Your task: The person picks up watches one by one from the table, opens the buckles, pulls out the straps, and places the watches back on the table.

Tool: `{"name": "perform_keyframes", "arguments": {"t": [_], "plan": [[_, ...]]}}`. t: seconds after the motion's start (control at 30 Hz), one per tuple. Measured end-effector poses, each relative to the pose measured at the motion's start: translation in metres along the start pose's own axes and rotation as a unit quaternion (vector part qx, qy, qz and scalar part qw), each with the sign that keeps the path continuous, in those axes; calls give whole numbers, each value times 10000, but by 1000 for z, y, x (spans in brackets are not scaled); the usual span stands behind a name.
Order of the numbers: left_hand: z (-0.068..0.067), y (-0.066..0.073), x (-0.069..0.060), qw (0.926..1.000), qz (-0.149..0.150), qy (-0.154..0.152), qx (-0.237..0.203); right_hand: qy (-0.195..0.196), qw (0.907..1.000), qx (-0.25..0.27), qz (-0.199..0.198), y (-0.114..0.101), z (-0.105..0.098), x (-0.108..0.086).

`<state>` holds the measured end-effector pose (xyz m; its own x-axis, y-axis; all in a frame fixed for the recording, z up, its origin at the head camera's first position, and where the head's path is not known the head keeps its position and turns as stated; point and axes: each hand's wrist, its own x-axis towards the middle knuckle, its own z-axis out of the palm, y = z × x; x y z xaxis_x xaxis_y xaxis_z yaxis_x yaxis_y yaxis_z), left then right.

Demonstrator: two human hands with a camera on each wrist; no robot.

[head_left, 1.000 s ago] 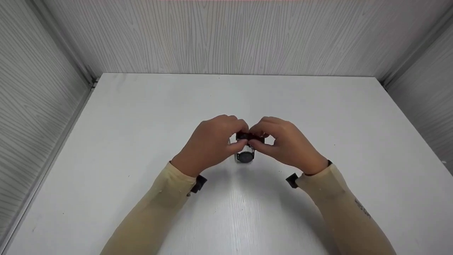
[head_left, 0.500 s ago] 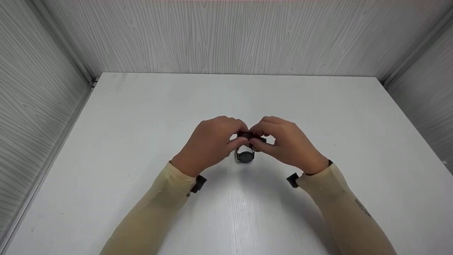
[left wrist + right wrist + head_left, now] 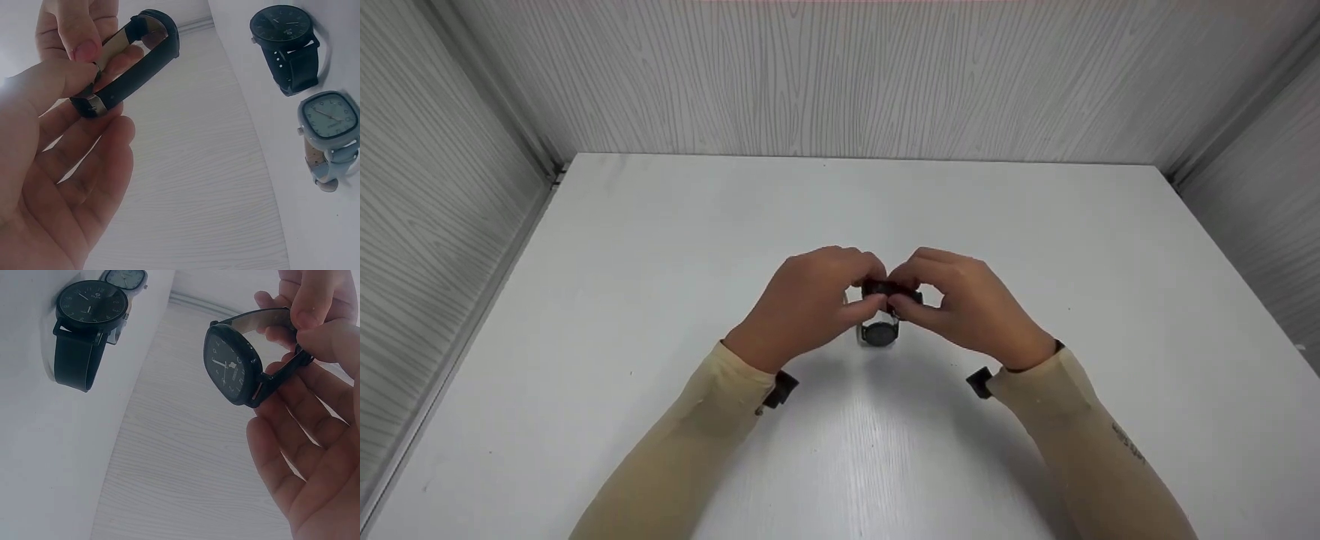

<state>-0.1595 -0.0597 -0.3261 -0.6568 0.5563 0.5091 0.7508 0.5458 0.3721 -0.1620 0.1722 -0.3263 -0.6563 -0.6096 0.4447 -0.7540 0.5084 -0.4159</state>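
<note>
Both hands hold a black wristwatch (image 3: pixel 228 365) with a squarish dark dial and white numerals, raised off the table. My left hand (image 3: pixel 814 304) pinches its strap (image 3: pixel 132 79) between thumb and fingers, close to a metal buckle (image 3: pixel 97 104). From the other side my right hand (image 3: pixel 960 304) pinches the same strap, thumb against fingers, and the two hands' fingertips almost meet. The strap forms a loop; in the left wrist view the dial is turned away. Fingers hide whether the strap end is through the buckle.
A round black watch (image 3: pixel 879 334) stands on the white table (image 3: pixel 697 225) just below the hands. Beside it, a square-faced grey watch (image 3: pixel 329 115) with a pale blue strap is mostly hidden in the head view. Wood-grain panels (image 3: pixel 840 75) rise at the back and sides.
The held watch shifts and tilts slightly between the fingertips. Both hands stay in nearly the same place and keep their pinch on the strap.
</note>
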Motion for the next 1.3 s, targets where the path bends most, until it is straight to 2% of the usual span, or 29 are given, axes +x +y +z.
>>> {"name": "perform_keyframes", "arguments": {"t": [0.23,0.43,0.53,0.8,1.13,1.3], "plan": [[0,-1,1,10000,5,-7,-75,5,9999,-126,54,-1,-2,1],[-1,0,0,9993,75,-364,-61,-183,9993,-328,1,-4,-2,1],[-1,1,-1,9989,136,-439,-38,-253,9990,-381,26,-5,-2,0],[-3,5,-3,9986,154,-514,-5,-366,9983,-454,6,-9,-2,0],[-1,2,-5,9986,230,-479,23,-455,9973,-578,58,-12,-1,0],[0,1,-5,9987,164,-480,-77,-453,9975,-536,55,-11,0,0]]}}
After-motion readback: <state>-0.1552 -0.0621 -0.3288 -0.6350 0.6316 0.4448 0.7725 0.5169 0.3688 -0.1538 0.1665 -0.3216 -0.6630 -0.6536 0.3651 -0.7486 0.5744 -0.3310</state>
